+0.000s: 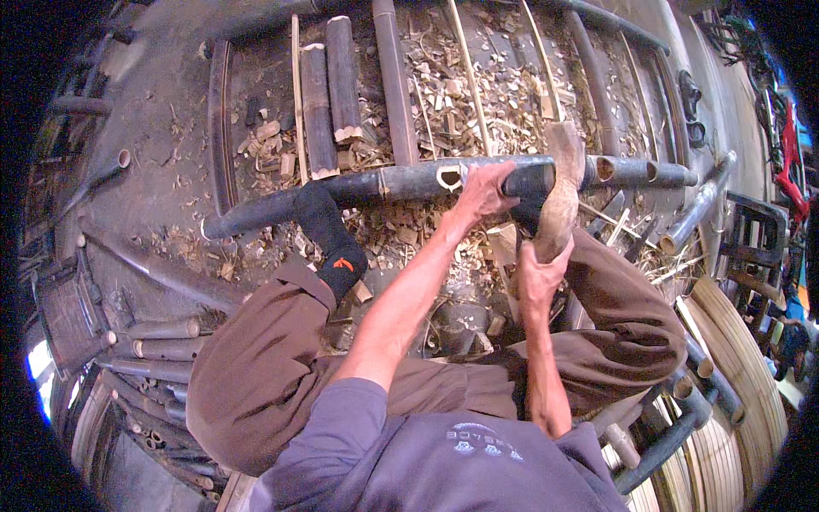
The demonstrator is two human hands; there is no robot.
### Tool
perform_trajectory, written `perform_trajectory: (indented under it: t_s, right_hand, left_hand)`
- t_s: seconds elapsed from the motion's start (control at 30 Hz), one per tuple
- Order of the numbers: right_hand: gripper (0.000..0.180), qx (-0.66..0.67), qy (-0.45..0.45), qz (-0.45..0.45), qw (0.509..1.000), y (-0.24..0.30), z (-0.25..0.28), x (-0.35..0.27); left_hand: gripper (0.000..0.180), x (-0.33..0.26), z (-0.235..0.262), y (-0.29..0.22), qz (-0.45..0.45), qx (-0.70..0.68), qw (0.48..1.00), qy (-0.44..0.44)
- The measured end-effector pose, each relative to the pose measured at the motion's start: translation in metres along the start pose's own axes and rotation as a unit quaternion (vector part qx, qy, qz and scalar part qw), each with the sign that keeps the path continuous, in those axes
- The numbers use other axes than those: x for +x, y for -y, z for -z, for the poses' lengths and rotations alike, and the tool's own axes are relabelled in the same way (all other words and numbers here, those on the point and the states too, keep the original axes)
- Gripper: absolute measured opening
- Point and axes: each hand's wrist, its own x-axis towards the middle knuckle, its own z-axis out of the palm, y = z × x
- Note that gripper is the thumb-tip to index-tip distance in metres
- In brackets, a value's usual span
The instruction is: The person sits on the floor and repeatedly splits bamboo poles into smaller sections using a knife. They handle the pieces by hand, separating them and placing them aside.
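Presently, right hand (543, 271) closed round a wooden mallet (562, 200) that extends forward across the bamboo pole (397, 183), which lies crosswise ahead; left hand (486, 193), nearer the pole's notch (448, 177), bends over the pole, finger closure not discernible.

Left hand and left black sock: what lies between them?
In the head view, a stretch of the dark bamboo pole runs between the left hand and the left black sock; wood chips show below it.
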Motion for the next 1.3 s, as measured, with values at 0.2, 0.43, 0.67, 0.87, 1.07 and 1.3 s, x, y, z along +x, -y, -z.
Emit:
perform_trajectory:
  t_s: [0.2,0.43,0.67,0.87,1.07,1.3]
  right_hand:
    - [0.071,0.096,-0.033,-0.217,0.971,0.035,0.028,0.026]
    - [0.07,0.084,-0.015,-0.183,0.979,0.004,0.022,0.026]
    - [0.065,0.06,0.088,-0.098,0.989,-0.016,0.012,0.008]
    - [0.076,0.052,0.043,-0.085,0.994,0.012,0.025,-0.008]
    - [0.082,0.119,0.247,0.035,0.961,0.037,-0.001,-0.046]
    - [0.081,0.09,0.468,0.086,0.875,0.112,-0.023,-0.105]
  left_hand:
    - [0.069,0.011,0.005,-0.026,0.103,0.07,0.99,0.068]
    - [0.064,0.0,-0.01,-0.002,0.064,0.072,0.995,0.028]
    - [0.048,0.0,0.019,-0.012,0.03,-0.014,0.998,-0.048]
    - [0.037,0.023,0.1,-0.1,0.159,-0.272,0.933,-0.175]
    - [0.058,-0.045,0.122,-0.032,0.205,-0.46,0.827,-0.25]
    - [0.06,-0.096,0.1,0.005,0.25,-0.453,0.786,-0.338]
